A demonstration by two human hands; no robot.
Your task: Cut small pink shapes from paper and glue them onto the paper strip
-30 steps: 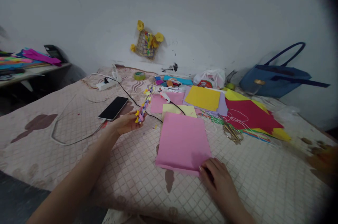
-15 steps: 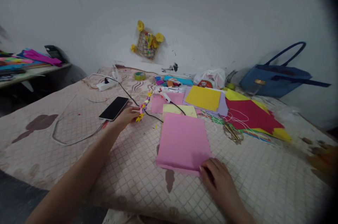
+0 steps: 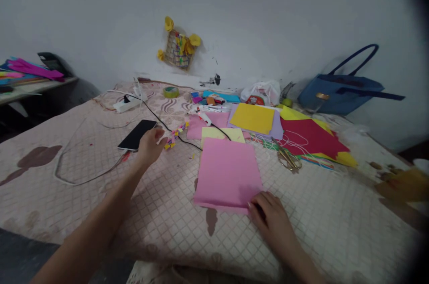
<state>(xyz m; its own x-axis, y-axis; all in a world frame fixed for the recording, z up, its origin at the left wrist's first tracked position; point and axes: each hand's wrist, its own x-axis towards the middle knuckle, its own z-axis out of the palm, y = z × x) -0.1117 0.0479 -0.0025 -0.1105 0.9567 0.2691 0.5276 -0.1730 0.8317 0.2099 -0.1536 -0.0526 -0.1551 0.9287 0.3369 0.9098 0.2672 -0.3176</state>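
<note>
My left hand (image 3: 152,143) is just above the bed cover, between a black phone (image 3: 138,135) and a string of small yellow, pink and purple paper pieces (image 3: 176,134). Its fingers are bent together, and a small pale end shows at the fingertips, too small to name. My right hand (image 3: 268,210) rests by the lower right corner of a pink paper sheet (image 3: 229,172), fingers curled, fingertips at the sheet's edge. The sheet lies flat with its near edge folded. Whether the right fingers pinch the paper is hard to see.
Behind the pink sheet lie a glue gun (image 3: 204,118), pale yellow paper (image 3: 223,134) and yellow paper (image 3: 253,119). Gold scissors (image 3: 289,160) and red paper (image 3: 310,139) are to the right. A power strip (image 3: 127,104) and cables lie at left; a blue bag (image 3: 345,92) leans on the wall.
My left hand has moved left and slightly up, away from the string of paper pieces, which now lies on the cover. My right hand stays at the sheet's corner. The whole view has shifted slightly.
</note>
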